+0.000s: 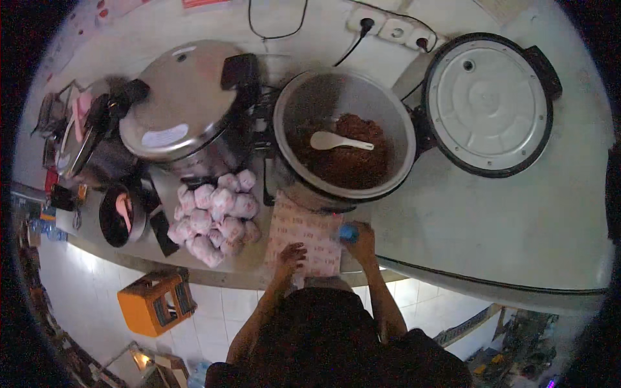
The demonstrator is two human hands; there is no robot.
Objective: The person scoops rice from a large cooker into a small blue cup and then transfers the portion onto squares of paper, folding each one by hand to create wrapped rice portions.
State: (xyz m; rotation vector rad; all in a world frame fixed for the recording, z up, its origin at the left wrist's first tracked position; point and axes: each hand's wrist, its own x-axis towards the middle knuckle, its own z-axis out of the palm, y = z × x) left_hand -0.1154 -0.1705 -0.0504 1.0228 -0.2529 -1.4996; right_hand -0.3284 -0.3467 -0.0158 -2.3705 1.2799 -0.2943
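Printed wrapping paper [310, 233] lies flat on the counter in front of me. Over its lower left part is my left hand [292, 257], fingers apart, holding nothing that I can see. At the paper's right edge my right hand [360, 238] grips a small blue object [348, 233], blurred, its kind unclear. Beyond the paper stands an open rice cooker [344, 194] with reddish-brown food [359, 167] inside. A white rice paddle [342, 141] rests on the food. Left of the paper, several round parcels wrapped in the same sort of paper [220, 208] are piled up.
A large lidded cooker [182, 102] stands back left, with a smaller cooker [77, 140] beside it. A dark bowl [123, 216] holds a pink spoon [124, 211]. The cooker's open lid [487, 104] leans at right. An orange crate [155, 303] is on the floor.
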